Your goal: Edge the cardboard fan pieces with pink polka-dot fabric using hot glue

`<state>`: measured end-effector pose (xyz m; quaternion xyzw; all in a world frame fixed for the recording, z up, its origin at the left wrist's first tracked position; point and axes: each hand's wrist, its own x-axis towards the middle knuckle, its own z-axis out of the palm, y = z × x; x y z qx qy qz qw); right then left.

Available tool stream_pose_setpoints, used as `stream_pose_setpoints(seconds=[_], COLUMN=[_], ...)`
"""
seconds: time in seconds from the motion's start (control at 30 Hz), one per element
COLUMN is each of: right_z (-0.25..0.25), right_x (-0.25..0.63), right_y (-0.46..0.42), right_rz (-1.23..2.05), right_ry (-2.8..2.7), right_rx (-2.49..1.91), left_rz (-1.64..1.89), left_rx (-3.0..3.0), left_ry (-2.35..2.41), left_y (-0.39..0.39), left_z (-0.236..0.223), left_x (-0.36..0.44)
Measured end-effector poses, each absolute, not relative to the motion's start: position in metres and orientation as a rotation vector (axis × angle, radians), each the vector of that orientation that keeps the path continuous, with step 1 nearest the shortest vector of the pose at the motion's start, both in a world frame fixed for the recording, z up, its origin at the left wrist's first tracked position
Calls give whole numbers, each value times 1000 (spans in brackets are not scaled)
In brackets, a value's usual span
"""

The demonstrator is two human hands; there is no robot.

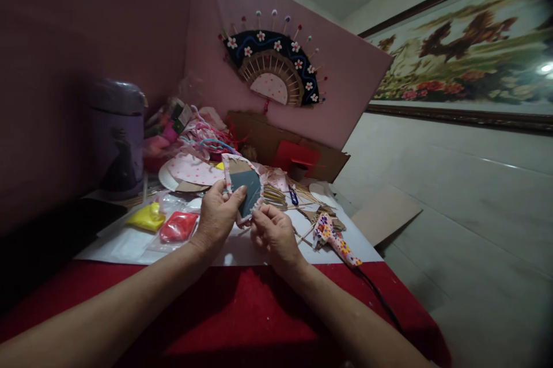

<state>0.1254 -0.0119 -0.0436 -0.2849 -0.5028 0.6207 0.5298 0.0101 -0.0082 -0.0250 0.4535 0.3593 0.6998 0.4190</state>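
Against a white tiled wall (pixel 458 201), a pink upright panel (pixel 207 16) carries a black hand-fan decoration with white flowers (pixel 270 42), above a table draped in red cloth (pixel 242 310) and partly covered by a white sheet (pixel 367 246). Over the sheet's middle, raised toward the clutter, is a small curved flat piece with a blue-grey and brown face and a pale cloth-bound edge (pixel 253 186). The left hand (pixel 215 211) holds it by its left side, thumb pressed on the face; the right hand (pixel 273 234) has its thumb and fingers closed narrowly on its lower right edge. Left of the hands lie a clear bag of yellow material (pixel 147 217) and one of red material (pixel 177 226); to the right rests a flower-patterned, cloth-like L-shaped object (pixel 339 244), near a black cord (pixel 382 302).
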Motion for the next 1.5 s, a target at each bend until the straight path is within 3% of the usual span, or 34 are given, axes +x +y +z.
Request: stream_pose_setpoints(seconds=[0.77, 1.5], right_z=[-44, -50], right_x=[126, 124], right_y=[-11, -8], right_rz=[1491, 1304], right_ry=[-1183, -1287], right_rx=[-684, -714], left_rz=[1768, 1710], left_rx=[1166, 1047], left_ry=[905, 854], left_y=[-13, -8], left_z=[-23, -27], left_x=[12, 13])
